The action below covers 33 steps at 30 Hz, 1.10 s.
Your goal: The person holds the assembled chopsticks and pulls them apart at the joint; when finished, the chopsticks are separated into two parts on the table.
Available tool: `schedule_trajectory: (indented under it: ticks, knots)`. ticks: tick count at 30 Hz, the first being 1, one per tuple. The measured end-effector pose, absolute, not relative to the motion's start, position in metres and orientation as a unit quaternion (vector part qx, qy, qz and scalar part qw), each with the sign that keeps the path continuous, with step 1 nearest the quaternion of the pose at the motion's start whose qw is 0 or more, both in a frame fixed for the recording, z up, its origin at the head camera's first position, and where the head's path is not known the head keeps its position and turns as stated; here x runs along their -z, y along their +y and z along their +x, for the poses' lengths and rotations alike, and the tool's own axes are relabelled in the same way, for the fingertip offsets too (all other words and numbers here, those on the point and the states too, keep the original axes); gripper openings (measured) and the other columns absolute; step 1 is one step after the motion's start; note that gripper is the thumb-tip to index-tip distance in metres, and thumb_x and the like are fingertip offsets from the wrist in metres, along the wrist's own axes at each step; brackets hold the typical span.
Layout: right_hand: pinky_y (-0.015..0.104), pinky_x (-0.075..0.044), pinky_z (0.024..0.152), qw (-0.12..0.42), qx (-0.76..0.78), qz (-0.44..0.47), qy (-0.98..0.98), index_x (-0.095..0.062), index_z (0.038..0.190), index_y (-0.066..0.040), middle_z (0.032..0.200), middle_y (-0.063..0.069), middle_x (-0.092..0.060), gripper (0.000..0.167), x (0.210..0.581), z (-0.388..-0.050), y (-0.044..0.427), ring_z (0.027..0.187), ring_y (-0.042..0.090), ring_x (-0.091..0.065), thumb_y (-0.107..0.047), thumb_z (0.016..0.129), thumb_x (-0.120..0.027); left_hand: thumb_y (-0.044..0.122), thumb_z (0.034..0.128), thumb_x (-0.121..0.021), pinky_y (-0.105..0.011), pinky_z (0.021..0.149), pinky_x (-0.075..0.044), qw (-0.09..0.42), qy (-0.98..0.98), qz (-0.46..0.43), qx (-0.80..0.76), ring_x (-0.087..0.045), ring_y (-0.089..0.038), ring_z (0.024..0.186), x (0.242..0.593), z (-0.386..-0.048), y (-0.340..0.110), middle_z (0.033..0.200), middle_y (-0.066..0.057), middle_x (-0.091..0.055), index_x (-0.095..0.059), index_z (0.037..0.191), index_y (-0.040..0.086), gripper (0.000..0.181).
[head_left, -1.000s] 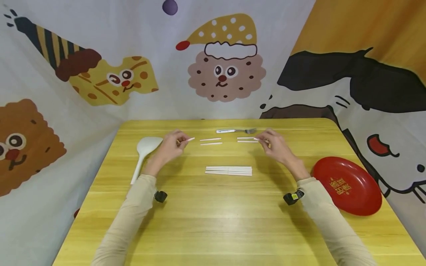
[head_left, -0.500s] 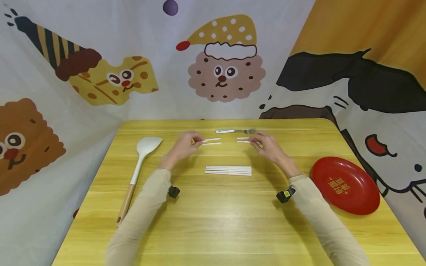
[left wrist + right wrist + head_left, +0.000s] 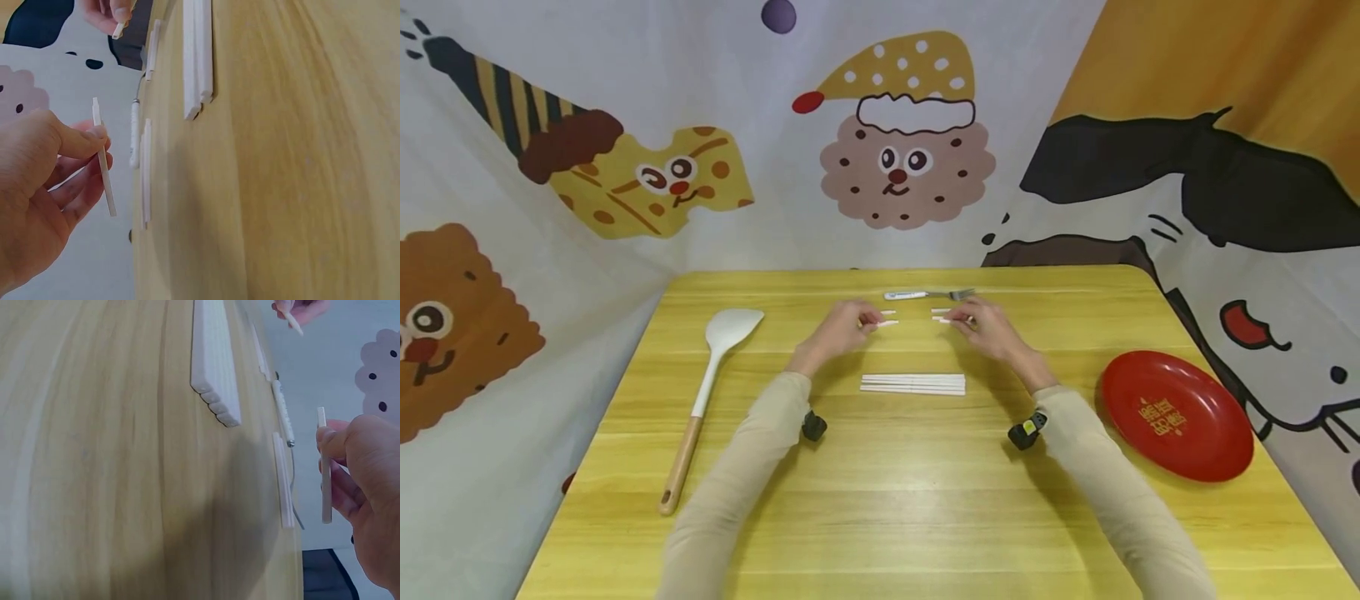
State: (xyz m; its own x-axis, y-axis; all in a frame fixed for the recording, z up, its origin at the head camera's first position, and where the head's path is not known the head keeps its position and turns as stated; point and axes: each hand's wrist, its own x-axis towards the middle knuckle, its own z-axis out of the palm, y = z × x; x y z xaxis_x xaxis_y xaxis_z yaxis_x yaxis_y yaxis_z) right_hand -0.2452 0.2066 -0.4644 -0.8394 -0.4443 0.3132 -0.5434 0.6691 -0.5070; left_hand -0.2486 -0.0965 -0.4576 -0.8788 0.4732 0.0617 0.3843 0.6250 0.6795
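Note:
My left hand (image 3: 847, 327) pinches a short white chopstick section (image 3: 105, 169) between thumb and fingers. It has a narrower stub at one end and is held above the table. On the other side my right hand (image 3: 987, 327) pinches a similar white chopstick section (image 3: 327, 487). The two hands face each other with a gap between them. Below each hand lie short white sections on the table, a left pair (image 3: 147, 175) and a right pair (image 3: 283, 481), partly hidden by the fingers in the head view. Nearer me, several long white chopsticks (image 3: 913, 384) lie side by side.
A fork (image 3: 907, 295) with a white handle lies at the far edge of the wooden table (image 3: 910, 500). To the left is a white spatula (image 3: 724, 333) with a wooden handle. A red oval plate (image 3: 1210, 442) sits at the right. A printed cloth (image 3: 760, 242) hangs behind.
My left hand has come right, toward the middle, with its chopstick section. The right hand has shifted slightly left with its own. The spatula's handle is now uncovered.

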Motion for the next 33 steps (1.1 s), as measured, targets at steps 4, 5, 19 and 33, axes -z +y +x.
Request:
schedule_trajectory:
  ticks: [4, 5, 19, 33]
  knots:
    - [0.041, -0.059, 0.079, 0.074, -0.298, 0.276, -0.911, -0.076, 0.104, -0.002, 0.099, 0.014, -0.071, 0.014, 0.468, -0.25, 0.202, 0.089, 0.028, -0.067, 0.002, 0.092, -0.069, -0.001, 0.0961, -0.062, -0.032, 0.087, -0.057, 0.068, 0.898, 0.236, -0.366, -0.064, -0.021, 0.097, 0.462, -0.252, -0.092, 0.105, -0.008, -0.069, -0.072, 0.113, 0.001, 0.019]
    - [0.041, -0.059, 0.079, 0.071, -0.296, 0.276, -0.912, -0.075, 0.104, -0.002, 0.099, 0.014, -0.071, 0.015, 0.47, -0.251, 0.201, 0.09, 0.027, -0.067, 0.002, 0.092, -0.068, -0.002, 0.0957, -0.062, -0.031, 0.088, -0.057, 0.069, 0.899, 0.236, -0.364, -0.065, -0.021, 0.097, 0.463, -0.253, -0.091, 0.104, -0.008, -0.069, -0.072, 0.112, 0.002, 0.019]
    - [0.037, -0.058, 0.082, 0.007, -0.283, 0.239, -0.929, -0.074, 0.109, -0.005, 0.103, 0.012, -0.069, 0.018, 0.482, -0.261, 0.199, 0.092, 0.024, -0.064, 0.002, 0.095, -0.065, -0.002, 0.0928, -0.064, -0.03, 0.087, -0.057, 0.083, 0.908, 0.238, -0.335, -0.064, -0.019, 0.093, 0.473, -0.26, -0.082, 0.101, -0.006, -0.07, -0.074, 0.107, 0.006, 0.019]
    - [0.036, -0.058, 0.082, 0.01, -0.262, 0.249, -0.933, -0.077, 0.108, -0.008, 0.104, 0.011, -0.07, 0.017, 0.487, -0.266, 0.2, 0.093, 0.024, -0.065, -0.002, 0.094, -0.069, -0.003, 0.0929, -0.065, -0.031, 0.09, -0.057, 0.078, 0.913, 0.256, -0.307, -0.067, -0.021, 0.098, 0.479, -0.265, -0.082, 0.103, -0.008, -0.073, -0.075, 0.106, 0.005, 0.018]
